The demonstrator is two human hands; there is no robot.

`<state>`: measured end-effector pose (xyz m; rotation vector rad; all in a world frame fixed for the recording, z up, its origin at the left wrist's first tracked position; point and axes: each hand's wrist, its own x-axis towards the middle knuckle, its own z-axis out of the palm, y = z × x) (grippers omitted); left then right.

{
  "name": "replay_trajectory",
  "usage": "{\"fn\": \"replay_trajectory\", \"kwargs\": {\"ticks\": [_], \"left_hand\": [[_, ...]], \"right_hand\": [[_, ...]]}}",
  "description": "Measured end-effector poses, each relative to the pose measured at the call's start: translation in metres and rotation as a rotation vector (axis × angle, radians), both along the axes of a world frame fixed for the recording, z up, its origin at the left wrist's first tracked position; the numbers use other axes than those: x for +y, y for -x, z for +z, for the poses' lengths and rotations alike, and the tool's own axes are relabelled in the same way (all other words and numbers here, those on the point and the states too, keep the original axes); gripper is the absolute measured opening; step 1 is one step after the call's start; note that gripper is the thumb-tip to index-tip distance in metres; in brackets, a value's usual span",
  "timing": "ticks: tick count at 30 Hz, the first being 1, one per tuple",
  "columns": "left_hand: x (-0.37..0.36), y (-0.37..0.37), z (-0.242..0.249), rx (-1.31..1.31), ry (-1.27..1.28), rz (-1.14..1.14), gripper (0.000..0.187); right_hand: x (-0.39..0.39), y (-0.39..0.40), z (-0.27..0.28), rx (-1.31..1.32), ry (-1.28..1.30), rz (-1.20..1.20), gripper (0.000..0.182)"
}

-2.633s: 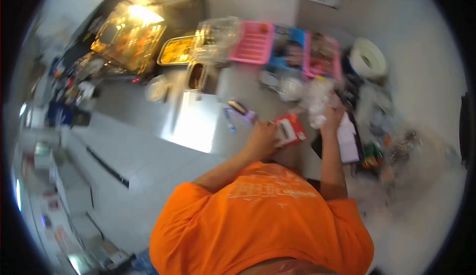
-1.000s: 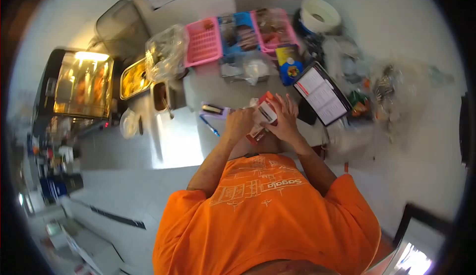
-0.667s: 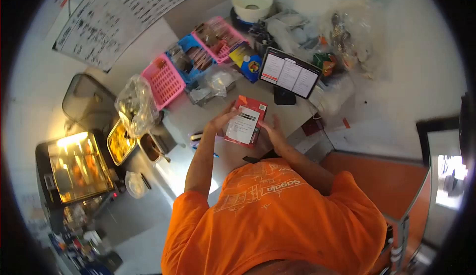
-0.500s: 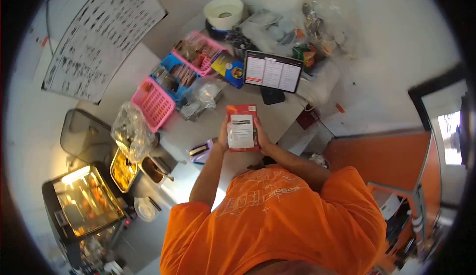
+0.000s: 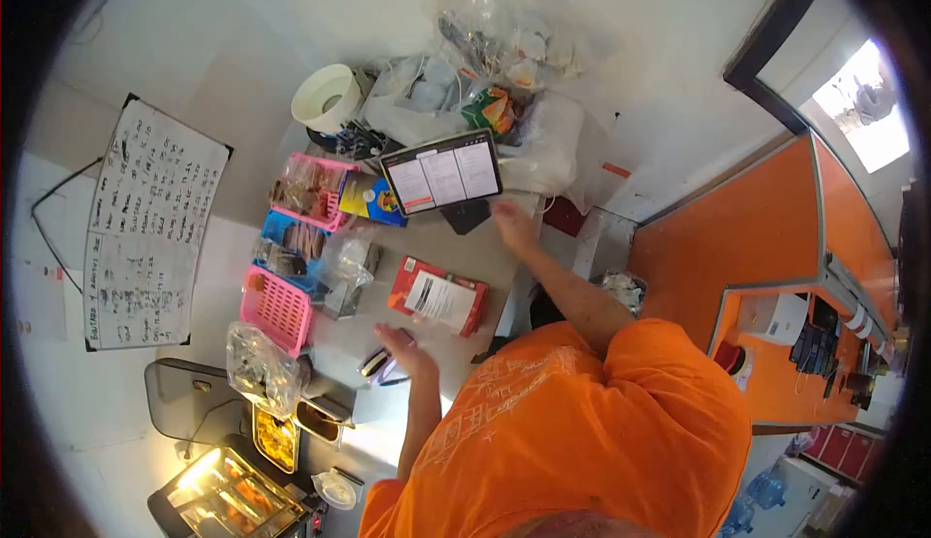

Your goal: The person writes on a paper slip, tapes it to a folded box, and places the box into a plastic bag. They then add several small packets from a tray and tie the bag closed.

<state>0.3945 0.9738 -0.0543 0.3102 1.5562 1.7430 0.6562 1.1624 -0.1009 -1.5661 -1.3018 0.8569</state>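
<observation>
A red box with a white label (image 5: 438, 295) lies flat on the grey counter (image 5: 504, 268), with neither hand on it. My left hand (image 5: 405, 350) hovers with fingers spread just beside the box's near end, next to a small purple item (image 5: 380, 367). My right hand (image 5: 512, 224) reaches out toward the tablet (image 5: 441, 171), which stands propped on a dark stand and shows a white page. Its fingers are apart and hold nothing.
Pink baskets (image 5: 277, 309) and a blue basket (image 5: 291, 239) line the counter's far side, with clear plastic bags (image 5: 260, 367) and a yellow packet (image 5: 369, 199). A white roll (image 5: 327, 98) and bagged goods (image 5: 499, 29) sit behind the tablet. A heated display case (image 5: 233, 495) glows nearby. An orange counter (image 5: 776, 266) stands to the right.
The red box was held up in both hands; now it lies on the counter and both hands have let go. My right hand moved toward the tablet. The view has swung round.
</observation>
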Motion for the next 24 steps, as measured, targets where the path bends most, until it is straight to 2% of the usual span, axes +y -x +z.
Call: {"fn": "replay_trajectory", "kwargs": {"ticks": [1,2,3,5,7,8,10,11,12,13,14,15,18,21,23,24], "left_hand": [[-0.005,0.002,0.039,0.069,0.026,-0.027,0.065],[-0.008,0.001,0.064,0.252,0.075,-0.043,0.060],[-0.009,0.001,0.077,0.312,0.044,-0.057,0.058],[0.001,-0.015,0.112,0.369,0.075,-0.029,0.055],[0.022,-0.031,0.123,0.387,0.089,-0.025,0.054],[0.035,-0.040,0.127,0.389,0.074,-0.025,0.055],[0.063,-0.059,0.134,0.301,0.004,0.001,0.055],[0.079,-0.069,0.142,0.292,0.023,-0.017,0.054],[0.089,-0.071,0.132,0.498,0.024,-0.123,0.050],[0.098,-0.072,0.123,0.701,0.031,-0.233,0.047],[0.121,-0.097,0.152,0.296,-0.054,-0.103,0.044],[0.140,-0.098,0.152,0.439,-0.050,-0.174,0.042],[0.191,-0.091,0.146,0.864,0.016,-0.379,0.037],[0.292,-0.105,0.160,1.268,0.058,-0.602,0.030],[0.359,-0.116,0.138,1.642,0.163,-0.613,0.035],[0.384,-0.116,0.123,1.709,0.236,-0.704,0.035]], "right_hand": [[0.013,-0.030,0.003,0.011,0.005,-0.258,0.022],[0.038,-0.069,-0.022,0.171,-0.021,-0.340,0.023],[0.061,-0.109,-0.029,0.137,0.011,-0.346,0.028],[0.094,-0.167,-0.030,-0.145,0.103,-0.491,0.032],[0.129,-0.217,-0.061,-0.149,0.442,-0.739,0.039],[0.138,-0.257,-0.123,-0.267,0.612,-0.530,0.046],[0.145,-0.285,-0.166,0.140,0.690,-0.533,0.057],[0.132,-0.286,-0.151,0.544,0.599,-0.601,0.057],[0.118,-0.287,-0.139,0.936,0.515,-0.695,0.058],[0.110,-0.291,-0.134,1.198,0.439,-0.648,0.056],[0.110,-0.303,-0.157,1.382,0.430,-0.656,0.050],[0.112,-0.314,-0.182,1.565,0.422,-0.663,0.044],[0.099,-0.318,-0.181,1.548,0.431,-0.318,0.034],[0.097,-0.323,-0.188,1.289,0.593,-0.536,0.030],[0.097,-0.327,-0.195,1.043,0.642,-0.631,0.028],[0.099,-0.327,-0.198,0.951,0.627,-0.670,0.027]]}}
